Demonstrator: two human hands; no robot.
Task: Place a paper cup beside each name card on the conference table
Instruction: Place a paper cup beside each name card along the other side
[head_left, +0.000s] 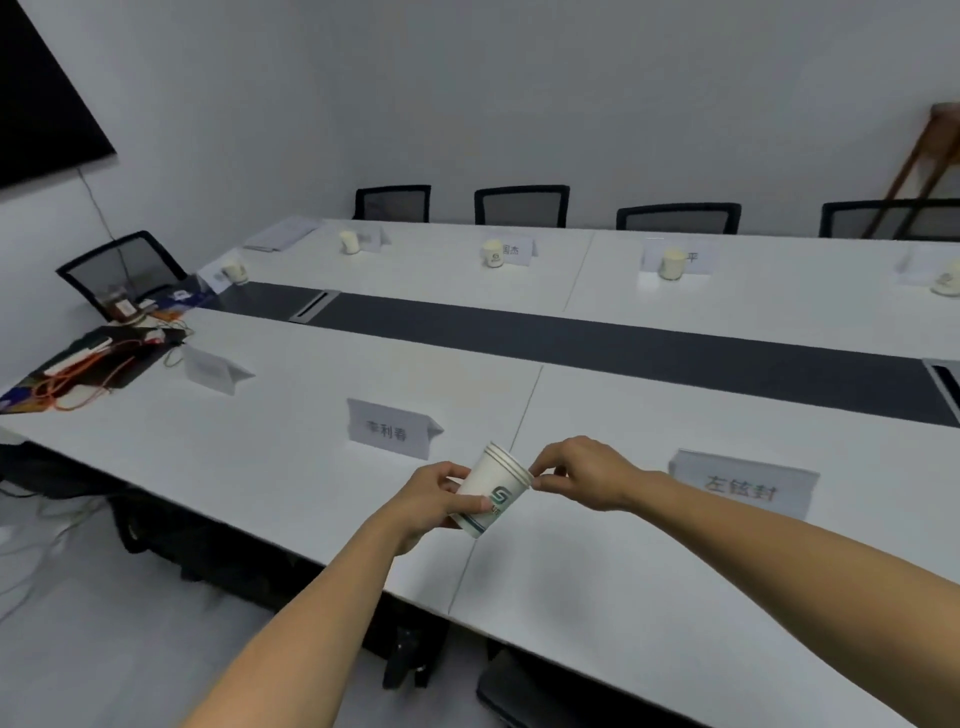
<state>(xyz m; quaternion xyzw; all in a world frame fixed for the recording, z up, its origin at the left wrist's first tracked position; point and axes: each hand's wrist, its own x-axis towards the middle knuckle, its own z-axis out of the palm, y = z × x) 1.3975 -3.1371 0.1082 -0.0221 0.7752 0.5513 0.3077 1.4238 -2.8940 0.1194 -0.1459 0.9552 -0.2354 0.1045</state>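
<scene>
Both bare forearms reach forward from the bottom of the view, converging toward the middle. The left hand (436, 501) comes in from the lower left, palm turned inward, fingers curled round in a full grip with the thumb (470, 504) laid across the front, pointing right. The right hand (587, 475) comes in from the lower right on a long, nearly straight forearm, wrist bent slightly down. Its thumb and forefinger are drawn together in a fine pinch at their tips, the other fingers folded loosely behind. The two hands sit close, level with each other, knuckles up.
</scene>
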